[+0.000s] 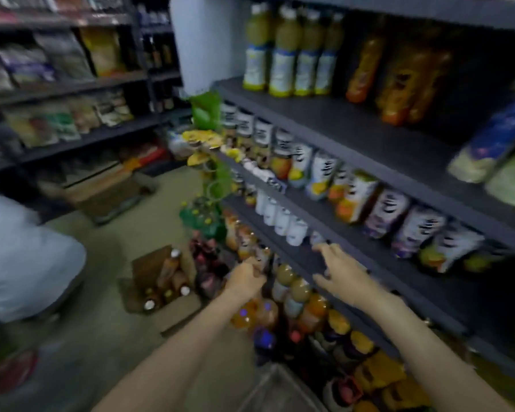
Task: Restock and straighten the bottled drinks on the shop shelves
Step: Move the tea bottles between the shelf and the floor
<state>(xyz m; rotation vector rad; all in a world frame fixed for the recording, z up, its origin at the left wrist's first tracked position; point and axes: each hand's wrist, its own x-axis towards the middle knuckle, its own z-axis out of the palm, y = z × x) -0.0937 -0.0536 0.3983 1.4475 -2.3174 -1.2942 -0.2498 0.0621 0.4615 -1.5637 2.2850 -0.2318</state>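
The picture is blurred by motion. My left hand (246, 276) is closed around the top of a small juice bottle (262, 257) in the low row of drinks under a dark shelf (306, 260). My right hand (338, 273) lies spread on that shelf's front edge, fingers apart, holding nothing. Just beyond its fingertips stand a few white bottles (281, 218). Below the hands, orange and dark bottled drinks (309, 310) fill the bottom level. An open cardboard box (161, 281) with several bottles sits on the floor to the left.
Higher shelves carry juice cartons (354, 194) and tall green-yellow bottles (289, 52). A person in a light shirt (21, 257) crouches at the left. A wire basket (274, 391) is near my feet. Shelves of packets line the far left aisle.
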